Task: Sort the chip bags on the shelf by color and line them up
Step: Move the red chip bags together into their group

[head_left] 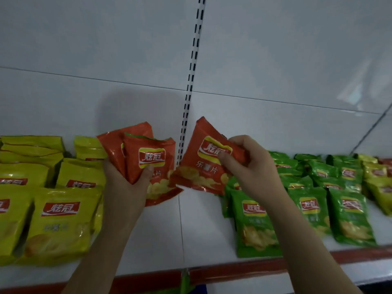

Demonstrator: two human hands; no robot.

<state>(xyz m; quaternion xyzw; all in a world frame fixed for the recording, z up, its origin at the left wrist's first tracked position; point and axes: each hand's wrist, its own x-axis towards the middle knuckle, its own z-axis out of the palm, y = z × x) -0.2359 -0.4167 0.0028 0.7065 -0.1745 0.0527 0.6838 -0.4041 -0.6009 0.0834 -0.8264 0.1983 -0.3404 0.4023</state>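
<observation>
My left hand (pixel 125 187) grips a small bunch of orange chip bags (pixel 137 153), held upright above the middle of the white shelf (pixel 161 236). My right hand (pixel 252 166) pinches another orange chip bag (pixel 203 164) by its right edge, tilted, just right of the bunch and over the green bags. Yellow chip bags (pixel 57 219) fill the shelf's left side in rows. Green chip bags (pixel 307 209) lie in rows on the right side.
A few yellow bags (pixel 379 187) and a reddish bag (pixel 385 161) sit at the far right beyond the green ones. A slotted upright (pixel 191 81) runs down the white back panel. The shelf has a red front strip (pixel 233 270).
</observation>
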